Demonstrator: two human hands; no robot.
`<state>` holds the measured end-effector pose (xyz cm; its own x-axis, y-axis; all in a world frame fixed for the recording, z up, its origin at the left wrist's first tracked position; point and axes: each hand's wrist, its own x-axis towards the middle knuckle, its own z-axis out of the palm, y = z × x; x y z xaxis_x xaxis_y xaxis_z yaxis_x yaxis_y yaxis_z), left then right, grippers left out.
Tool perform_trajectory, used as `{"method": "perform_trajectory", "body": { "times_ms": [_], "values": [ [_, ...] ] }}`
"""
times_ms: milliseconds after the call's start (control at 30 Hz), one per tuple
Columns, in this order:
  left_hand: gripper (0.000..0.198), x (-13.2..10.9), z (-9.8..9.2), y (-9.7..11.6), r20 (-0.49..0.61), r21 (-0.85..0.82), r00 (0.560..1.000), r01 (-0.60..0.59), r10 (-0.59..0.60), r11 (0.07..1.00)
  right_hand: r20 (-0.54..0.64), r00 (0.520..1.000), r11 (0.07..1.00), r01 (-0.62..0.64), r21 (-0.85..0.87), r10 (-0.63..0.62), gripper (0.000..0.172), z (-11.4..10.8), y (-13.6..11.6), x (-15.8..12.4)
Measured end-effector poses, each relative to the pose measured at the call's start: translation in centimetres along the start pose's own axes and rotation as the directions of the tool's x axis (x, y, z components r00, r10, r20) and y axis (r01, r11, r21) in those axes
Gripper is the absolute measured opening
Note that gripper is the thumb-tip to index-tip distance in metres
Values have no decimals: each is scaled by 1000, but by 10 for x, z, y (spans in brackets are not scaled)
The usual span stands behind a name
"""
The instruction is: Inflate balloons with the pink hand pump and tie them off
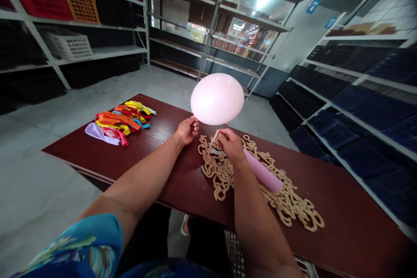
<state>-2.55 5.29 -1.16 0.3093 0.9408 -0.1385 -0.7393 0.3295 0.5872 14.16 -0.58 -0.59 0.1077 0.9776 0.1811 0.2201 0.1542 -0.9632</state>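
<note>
A round, inflated pale pink balloon (217,99) floats just above and between my hands, over the table. My left hand (188,130) is closed, thumb and fingers pinching the balloon at its lower left, where the neck is mostly hidden. My right hand (230,141) pinches a thin tan strand (213,140) below the balloon; its lower end hangs toward a heap of curled tan cord (223,173). Within that heap lies a smooth pink cylinder (263,170), partly hidden behind my right wrist.
Several uninflated balloons (114,121) in mixed colours lie piled at the left of the dark red table (156,156). Beyond its far edge is grey floor (130,79). Metal shelves (182,47) stand behind, with crates (67,43) at left and dark bins (365,139) at right.
</note>
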Motion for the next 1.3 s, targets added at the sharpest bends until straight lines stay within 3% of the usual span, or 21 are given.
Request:
{"method": "perform_trajectory", "body": {
  "times_ms": [100, 233, 400, 500, 600, 700, 800, 1033, 1200, 1300],
  "values": [
    [16, -2, 1, -1, 35, 28, 999, 31, -32, 999, -29, 999, 998, 29, 57, -28, 22, 2, -6, -3],
    [16, -4, 1, -3, 103, 54, 991, 83, -88, 995, -168, 983, 988, 101, 120, -81, 21, 2, -14, -5],
    [17, -8, 4, -8, 174, 125, 976, 113, -134, 986, -255, 964, 994, 91, 66, -71, 24, 4, -15, -5],
    [17, -9, 7, -12, 212, 180, 967, 104, -141, 978, -216, 965, 988, 151, -12, -150, 24, 6, -12, -7],
    [16, -12, 11, -16, 180, 246, 974, 91, -137, 965, -148, 949, 942, 242, -231, -279, 20, 6, -11, -10],
    [17, -16, 16, -20, 164, 308, 977, 84, -140, 948, -84, 895, 786, 337, -519, -439, 14, 6, -12, -12],
    [16, -20, 20, -23, 167, 342, 976, 79, -143, 936, -38, 843, 640, 378, -669, -537, 13, 5, -12, -12],
    [16, -23, 22, -31, 161, 423, 980, 41, -120, 905, 0, 834, 584, 387, -713, -552, 13, 5, -11, -12],
    [17, -22, 18, -29, 149, 432, 970, 109, -190, 895, 28, 834, 566, 399, -721, -552, 14, 5, -13, -12],
    [15, -21, 18, -26, 119, 439, 979, 99, -167, 893, 55, 829, 543, 414, -730, -557, 13, 6, -14, -12]
  ]
}}
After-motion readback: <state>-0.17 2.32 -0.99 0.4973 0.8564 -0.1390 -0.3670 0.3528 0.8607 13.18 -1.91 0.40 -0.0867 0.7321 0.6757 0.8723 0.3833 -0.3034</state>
